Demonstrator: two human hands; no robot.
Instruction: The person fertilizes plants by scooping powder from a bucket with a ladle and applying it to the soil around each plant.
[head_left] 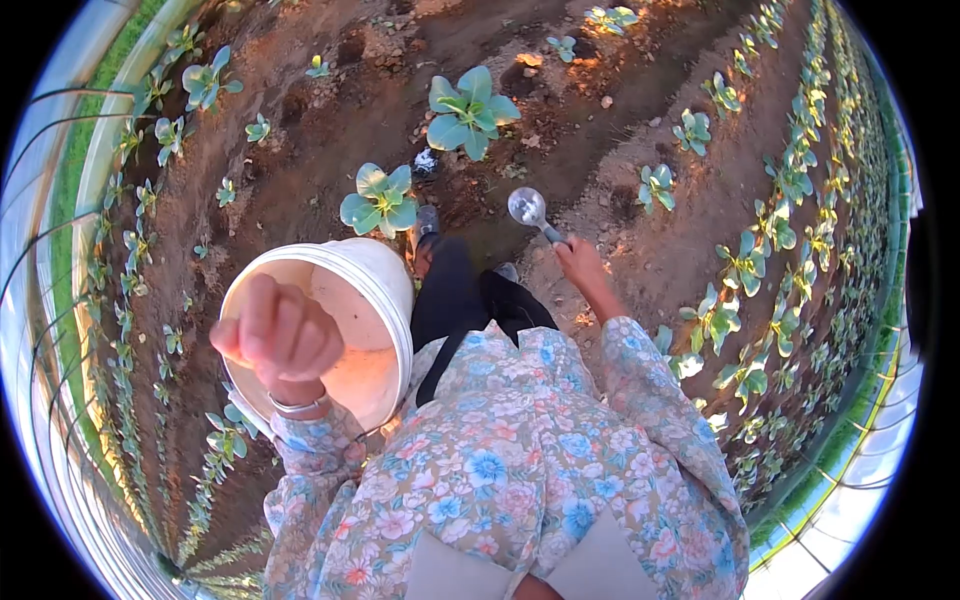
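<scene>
My left hand [278, 335] is raised above the opening of a white bucket [385, 285], its fingers curled; whether anything is inside them is hidden. The bucket hangs or stands at my left side, and its pale inner wall shows. In my right hand [582, 262] is the handle of a metal ladle [526, 206], its round bowl pointing away from me over the soil. Two leafy plants stand ahead of my feet, a larger one [471, 112] and a nearer one [379, 200]. A small white patch [425, 160] lies on the soil between them.
Rows of young plants [745, 265] run along the right, with more rows [130, 250] on the left. Brown soil [590, 150] lies between them. Curved hoops and clear sheeting border both sides. My shoe [428, 222] is close to the nearer plant.
</scene>
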